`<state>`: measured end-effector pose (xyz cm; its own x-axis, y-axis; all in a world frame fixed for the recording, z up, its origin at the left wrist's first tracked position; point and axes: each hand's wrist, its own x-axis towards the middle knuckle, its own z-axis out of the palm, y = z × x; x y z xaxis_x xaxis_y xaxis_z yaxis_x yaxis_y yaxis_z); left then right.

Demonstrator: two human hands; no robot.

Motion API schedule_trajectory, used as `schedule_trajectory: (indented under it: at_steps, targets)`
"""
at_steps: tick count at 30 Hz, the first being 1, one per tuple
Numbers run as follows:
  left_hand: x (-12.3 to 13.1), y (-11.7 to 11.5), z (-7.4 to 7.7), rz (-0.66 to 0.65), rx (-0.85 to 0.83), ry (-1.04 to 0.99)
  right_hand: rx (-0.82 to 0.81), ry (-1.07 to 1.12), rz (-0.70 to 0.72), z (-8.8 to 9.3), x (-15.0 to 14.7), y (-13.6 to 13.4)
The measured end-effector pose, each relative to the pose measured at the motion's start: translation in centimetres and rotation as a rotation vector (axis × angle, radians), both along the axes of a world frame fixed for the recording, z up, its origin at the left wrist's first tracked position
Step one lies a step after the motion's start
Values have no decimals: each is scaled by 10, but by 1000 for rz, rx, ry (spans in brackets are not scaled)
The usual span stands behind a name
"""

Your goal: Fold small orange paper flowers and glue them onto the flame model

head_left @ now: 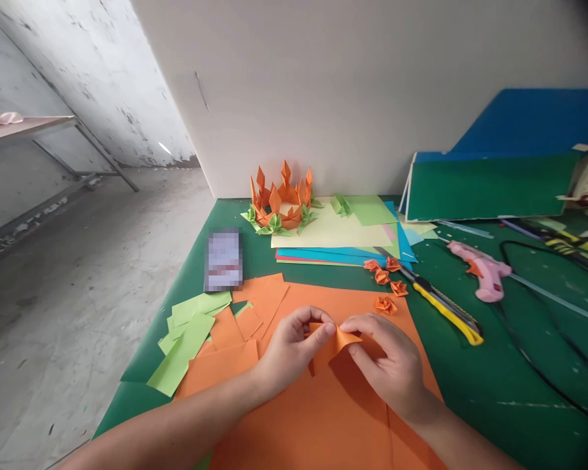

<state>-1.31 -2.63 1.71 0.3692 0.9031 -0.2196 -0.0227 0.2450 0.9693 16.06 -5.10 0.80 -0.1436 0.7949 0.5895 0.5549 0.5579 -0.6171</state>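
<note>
Between my two hands is a small piece of orange paper (329, 349), partly folded and raised above the large orange sheet (313, 418). My left hand (294, 343) pinches its upper left edge between thumb and forefinger. On the other side, my right hand (389, 359) grips its right corner with thumb and fingers. Just beyond the hands lie several folded orange paper flowers (385, 305). An orange paper crown (281, 199) with green paper leaves (273, 225) around its base stands farther back.
Green paper pieces (181, 352) and orange cut pieces (228, 329) lie at left, near a blurred phone-like object (223, 260). A yellow utility knife (445, 310) and pink glue gun (485, 267) with its cord lie at right. Coloured sheets (323, 228) are stacked behind.
</note>
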Motion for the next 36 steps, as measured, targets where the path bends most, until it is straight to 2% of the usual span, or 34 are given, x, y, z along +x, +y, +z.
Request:
schedule_trajectory:
  at_steps: [5,10,12,17,25,36]
  targets:
    - [0,0,-3,-18,-21,-33,32,-6,-27,1,-2,-1]
    - [2,-1,-5,104,54,-69,62,12,-98,-1,-3,0]
    - [3,-1,-7,96,39,-68,54,5,-104,-1,-2,0]
    - [2,-2,-9,43,-30,26,33,-40,-66,-1,-1,3]
    - [2,0,-6,41,-29,83,145,-208,-14,0,4,7]
    - [0,2,-10,54,-111,-9,173,-355,35,1,6,8]
